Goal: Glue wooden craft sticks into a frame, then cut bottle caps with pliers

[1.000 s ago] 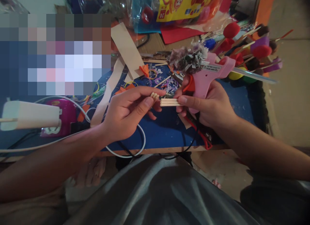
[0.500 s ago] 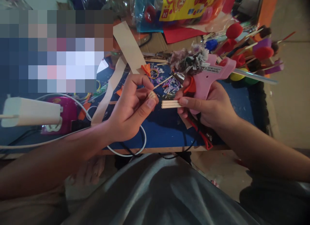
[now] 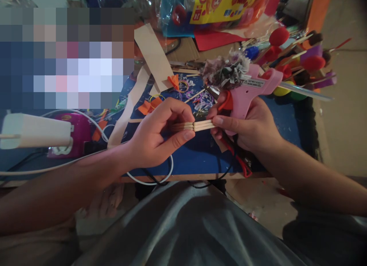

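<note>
My left hand pinches a small bundle of thin wooden sticks between thumb and fingers. Its end meets, end to end, another set of short wooden sticks that my right hand grips between thumb and fingers. The same right hand is also wrapped around the handle of a pink hot glue gun with an orange trigger. A clear glue stick pokes out of the gun's back. Grey and purplish scraps cover its front, so the nozzle is hidden.
Below lies a blue tabletop with paper strips, orange scraps and red-handled pliers or cutters. A white plug sits in a magenta socket box on the left. Sticks with coloured foam tips stand at right.
My left hand has turned its sticks in line with those in my right hand and brought the ends together. The right hand stays nearly in place.
</note>
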A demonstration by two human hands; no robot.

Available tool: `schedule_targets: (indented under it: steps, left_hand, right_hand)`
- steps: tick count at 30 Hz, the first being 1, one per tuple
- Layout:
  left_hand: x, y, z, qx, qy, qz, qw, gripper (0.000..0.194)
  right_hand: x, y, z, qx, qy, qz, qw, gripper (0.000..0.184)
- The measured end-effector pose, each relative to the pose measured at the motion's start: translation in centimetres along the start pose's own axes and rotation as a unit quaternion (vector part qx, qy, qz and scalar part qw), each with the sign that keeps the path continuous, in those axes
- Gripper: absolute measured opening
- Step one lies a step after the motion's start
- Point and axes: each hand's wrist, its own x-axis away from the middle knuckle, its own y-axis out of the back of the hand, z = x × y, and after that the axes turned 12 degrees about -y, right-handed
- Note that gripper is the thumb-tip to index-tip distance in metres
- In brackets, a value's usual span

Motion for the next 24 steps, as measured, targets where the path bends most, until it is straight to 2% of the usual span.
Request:
schedule_targets:
  steps: [7, 11, 16, 24]
  left_hand:
    - [-0.20, 0.10, -0.39, -0.078, -0.005, -0.007, 0.997, 0.018]
    - [-0.15, 0.18, -0.61, -0.087, 0.006, -0.010, 0.996, 0.016]
    - [-0.06, 0.25, -0.86, -0.074, 0.026, -0.013, 0.997, 0.017]
    - [0.34, 0.45, -0.08, -0.087, -0.007, -0.021, 0.996, 0.028]
  right_hand:
    - [0.22, 0.12, -0.03, 0.004, -0.002, -0.011, 1.000, 0.050]
    - [0.14, 0.14, -0.02, 0.005, 0.004, -0.022, 1.000, 0.053]
    - [0.09, 0.00, 0.01, 0.002, 0.008, -0.027, 1.000, 0.054]
    - [0.42, 0.22, -0.54, -0.005, 0.030, -0.011, 0.999, 0.049]
